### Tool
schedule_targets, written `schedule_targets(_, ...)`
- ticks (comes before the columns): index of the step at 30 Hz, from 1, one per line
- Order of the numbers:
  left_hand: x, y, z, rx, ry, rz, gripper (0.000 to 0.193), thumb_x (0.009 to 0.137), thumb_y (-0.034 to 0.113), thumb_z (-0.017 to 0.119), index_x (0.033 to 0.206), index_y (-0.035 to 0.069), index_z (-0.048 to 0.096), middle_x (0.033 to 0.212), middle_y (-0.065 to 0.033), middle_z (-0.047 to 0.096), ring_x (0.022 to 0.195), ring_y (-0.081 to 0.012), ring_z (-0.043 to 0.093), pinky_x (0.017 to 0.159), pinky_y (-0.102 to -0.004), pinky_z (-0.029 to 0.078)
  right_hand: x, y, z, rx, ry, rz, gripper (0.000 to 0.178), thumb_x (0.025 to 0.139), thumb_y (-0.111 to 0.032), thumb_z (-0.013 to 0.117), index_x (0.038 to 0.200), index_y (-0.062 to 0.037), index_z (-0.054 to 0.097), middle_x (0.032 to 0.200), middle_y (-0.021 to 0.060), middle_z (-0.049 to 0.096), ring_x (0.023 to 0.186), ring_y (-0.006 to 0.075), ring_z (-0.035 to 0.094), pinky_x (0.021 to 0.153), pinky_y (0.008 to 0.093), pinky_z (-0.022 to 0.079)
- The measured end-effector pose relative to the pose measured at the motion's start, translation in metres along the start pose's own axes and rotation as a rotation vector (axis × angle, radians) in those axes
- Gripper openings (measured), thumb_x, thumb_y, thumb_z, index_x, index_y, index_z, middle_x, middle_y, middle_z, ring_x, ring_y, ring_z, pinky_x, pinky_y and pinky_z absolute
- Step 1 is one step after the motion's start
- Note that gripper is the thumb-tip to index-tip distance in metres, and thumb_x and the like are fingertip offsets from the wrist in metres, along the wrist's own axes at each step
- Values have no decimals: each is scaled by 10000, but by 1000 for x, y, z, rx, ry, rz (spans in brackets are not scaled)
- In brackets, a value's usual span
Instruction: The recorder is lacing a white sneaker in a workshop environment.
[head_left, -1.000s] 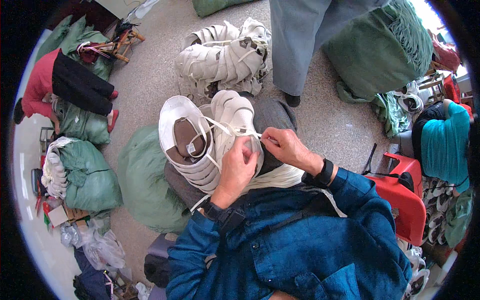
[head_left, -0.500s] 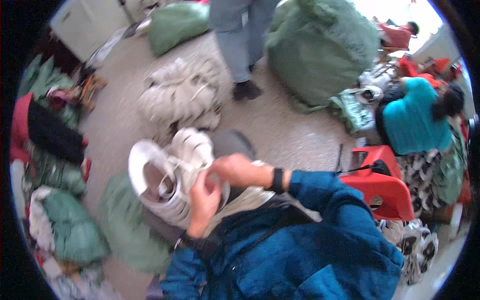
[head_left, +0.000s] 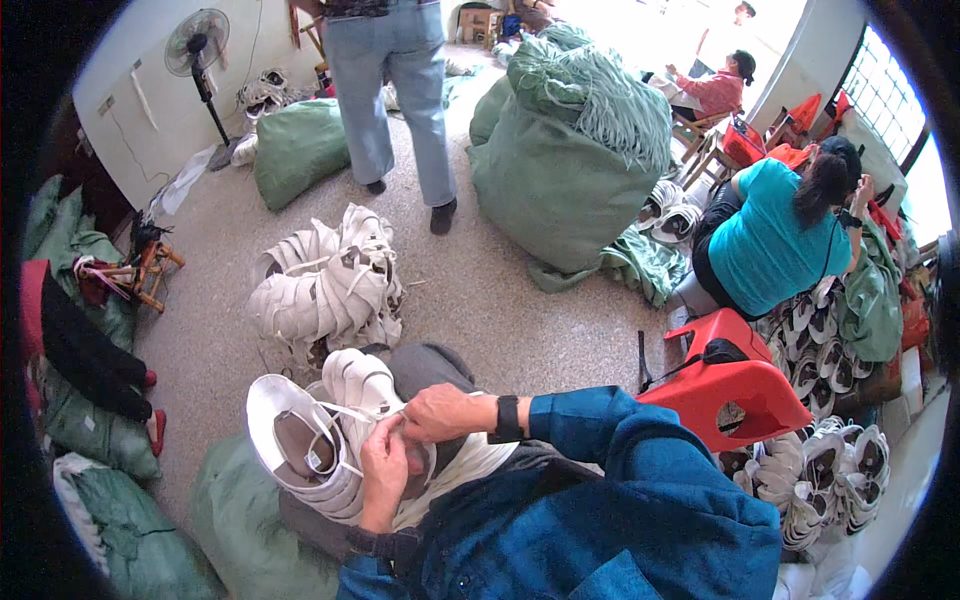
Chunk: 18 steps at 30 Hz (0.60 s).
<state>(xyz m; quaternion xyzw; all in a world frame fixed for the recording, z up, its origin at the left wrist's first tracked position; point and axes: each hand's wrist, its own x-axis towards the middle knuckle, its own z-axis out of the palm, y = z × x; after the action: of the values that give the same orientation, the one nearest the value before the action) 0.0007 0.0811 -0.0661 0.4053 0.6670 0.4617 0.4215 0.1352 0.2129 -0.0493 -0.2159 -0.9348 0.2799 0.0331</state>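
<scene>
I have the right grip [head_left: 440, 413] pinched closed on a flat white lace [head_left: 348, 409]; the left grip [head_left: 384, 465] curls nearly closed alongside, its hold hidden, above white layered shoe uppers [head_left: 357, 376] on the lap [head_left: 432, 364].

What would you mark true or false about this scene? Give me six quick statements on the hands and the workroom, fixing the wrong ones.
1. The left hand and right hand are close together at a white shoelace. True.
2. The red plastic chair stands left of the wearer. False: the red plastic chair is on the right.
3. Stacked pale shoe uppers lie on the floor ahead. True.
4. The right wrist is bare. False: it has a black wristband.
5. A pedestal fan stands at upper left. True.
6. The nearest co-worker at right wears yellow. False: the top is turquoise.
</scene>
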Motion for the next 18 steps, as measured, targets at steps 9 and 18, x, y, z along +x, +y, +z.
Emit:
schedule_targets(9, -4, 25, -1, 340, 100, 260, 132, 958, 66, 562, 998, -38, 634, 835, -248, 668, 802, -409, 670, 702, -477, 491, 3, 3, 6, 98, 42, -129, 271, 850, -230, 540, 767, 9, 637, 745, 268, 650, 715, 462, 654, 633, 532, 524)
schedule_targets(18, -48, 55, -75, -2, 60, 100, 89, 946, 37, 604, 993, -21, 654, 820, -76, 634, 744, -158, 646, 700, -319, 542, 7, 7, 26, 30, 86, -104, 186, 865, -217, 567, 832, -35, 587, 692, 221, 612, 655, 429, 636, 576, 522, 506)
